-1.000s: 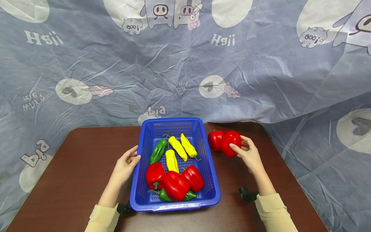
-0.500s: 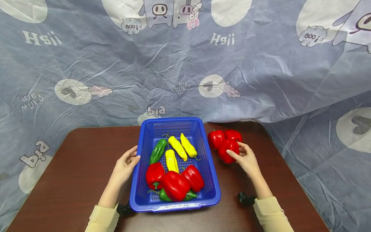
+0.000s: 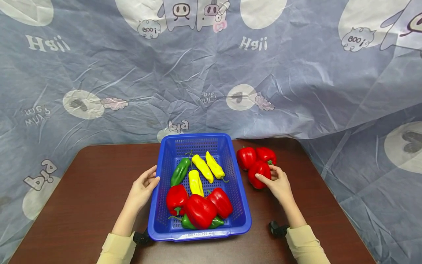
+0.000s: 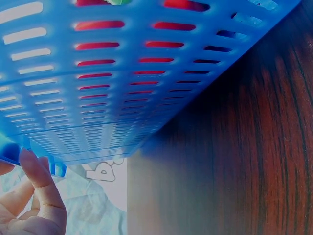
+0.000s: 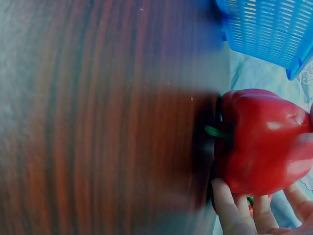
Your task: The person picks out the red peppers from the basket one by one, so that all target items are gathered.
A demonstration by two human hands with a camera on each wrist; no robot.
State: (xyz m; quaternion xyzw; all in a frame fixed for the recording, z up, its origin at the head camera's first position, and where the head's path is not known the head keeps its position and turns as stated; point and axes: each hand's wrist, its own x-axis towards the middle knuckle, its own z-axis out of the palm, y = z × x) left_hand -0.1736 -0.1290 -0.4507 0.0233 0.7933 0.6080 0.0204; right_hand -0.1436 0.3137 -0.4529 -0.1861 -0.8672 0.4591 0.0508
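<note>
A blue slotted plastic basket (image 3: 244,205) stands on the table. My left hand (image 3: 141,189) holds its left rim; in the left wrist view the bent fingers (image 4: 41,183) are at that rim. To the right of the basket, my right hand (image 3: 280,183) grips a red bell pepper (image 3: 258,174), thumb on the near side and fingers on the right. In the right wrist view this bell pepper (image 5: 264,142) is low at the tabletop, its green stem towards the wood. Two more red bell peppers, one on the left (image 3: 246,158) and one behind (image 3: 265,154), sit beside it.
Inside the basket lie several yellow peppers (image 3: 202,168), a long green pepper (image 3: 180,171), and several red bell peppers (image 3: 200,211) over more green (image 3: 188,222). Around it is the brown wooden table (image 3: 99,190). A grey-blue printed cloth (image 3: 148,80) hangs behind.
My right hand has brought the red bell pepper nearer and slightly left, away from the one behind it, which now shows more. The left hand and basket stay in place.
</note>
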